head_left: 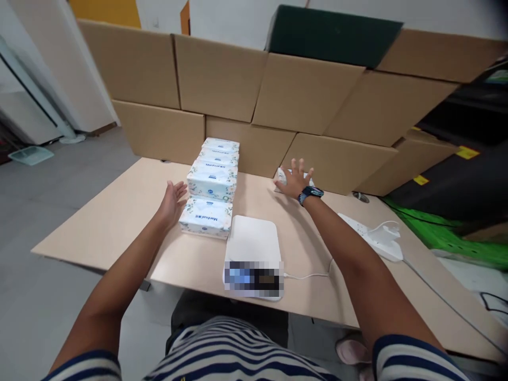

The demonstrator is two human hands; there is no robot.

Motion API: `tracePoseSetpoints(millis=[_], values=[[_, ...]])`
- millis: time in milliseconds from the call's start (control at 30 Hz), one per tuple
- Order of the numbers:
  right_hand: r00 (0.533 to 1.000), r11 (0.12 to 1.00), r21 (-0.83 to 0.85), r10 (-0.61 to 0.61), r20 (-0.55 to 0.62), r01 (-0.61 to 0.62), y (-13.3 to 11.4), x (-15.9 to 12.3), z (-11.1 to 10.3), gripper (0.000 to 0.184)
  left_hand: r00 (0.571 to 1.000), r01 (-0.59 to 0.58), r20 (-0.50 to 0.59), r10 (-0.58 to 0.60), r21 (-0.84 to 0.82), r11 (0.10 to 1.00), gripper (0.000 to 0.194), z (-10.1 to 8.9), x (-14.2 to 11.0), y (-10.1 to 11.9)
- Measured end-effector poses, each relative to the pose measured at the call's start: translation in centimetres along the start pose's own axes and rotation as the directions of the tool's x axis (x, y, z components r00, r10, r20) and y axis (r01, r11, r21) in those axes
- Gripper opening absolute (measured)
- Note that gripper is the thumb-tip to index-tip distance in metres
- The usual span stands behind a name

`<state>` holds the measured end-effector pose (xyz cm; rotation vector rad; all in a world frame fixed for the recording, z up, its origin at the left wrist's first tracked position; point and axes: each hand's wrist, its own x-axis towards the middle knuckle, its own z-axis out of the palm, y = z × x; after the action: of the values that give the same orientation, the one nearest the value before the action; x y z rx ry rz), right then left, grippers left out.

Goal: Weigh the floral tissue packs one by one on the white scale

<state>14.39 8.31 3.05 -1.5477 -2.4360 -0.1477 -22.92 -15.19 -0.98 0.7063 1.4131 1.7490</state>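
Spreading wide, the right hand (296, 183) covers a white pack (281, 175); the open left hand (171, 202) flanks tissue packs (212, 179) lined up on the desk (99, 222), probably light, squashy, best held by both sides.

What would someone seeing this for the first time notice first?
Probably the row of flower-printed tissue packs running back across the table, with the open left hand beside it. Next, the wall of brown cardboard boxes behind, topped by one dark green box. Then the white scale at the near edge, and the right hand spread over another pack by the boxes.
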Motion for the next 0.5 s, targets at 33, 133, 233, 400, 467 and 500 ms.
tracePoseSetpoints(millis=[33, 133, 233, 400, 467, 500], values=[[0.999, 0.999, 0.032, 0.005, -0.053, -0.003, -0.9, -0.8, -0.5, 0.079, 1.000, -0.018, -0.001, 0.018, 0.022, 1.000, 0.070, -0.2, -0.3, 0.4], [0.981, 0.974, 0.222, 0.001, -0.195, 0.043, -3.8, -4.7, -1.2, 0.085, 0.998, -0.054, 0.026, 0.052, 0.077, 0.996, 0.057, -1.0, -1.8, 1.7], [0.981, 0.869, 0.481, -0.028, -0.193, 0.119, -6.2, -10.2, -0.8, 0.089, 0.990, -0.106, 0.108, 0.090, 0.147, 0.983, 0.067, -1.6, -4.4, 2.4], [0.983, 0.546, 0.838, -0.158, 0.090, 0.011, -10.6, -17.1, 0.0, 0.078, 0.995, -0.017, 0.097, -0.004, 0.212, 0.977, 0.082, -2.5, -8.2, 1.2], [0.980, 0.429, 0.897, -0.101, 0.169, -0.110, -12.4, -17.8, -0.2, 0.080, 0.999, 0.006, 0.042, -0.016, 0.227, 0.974, 0.085, -3.4, -8.5, 0.9], [0.980, 0.390, 0.907, -0.054, 0.193, -0.157, -13.1, -17.8, -0.3, 0.082, 1.000, 0.006, 0.019, -0.011, 0.229, 0.973, 0.086, -4.1, -8.4, 1.1]])
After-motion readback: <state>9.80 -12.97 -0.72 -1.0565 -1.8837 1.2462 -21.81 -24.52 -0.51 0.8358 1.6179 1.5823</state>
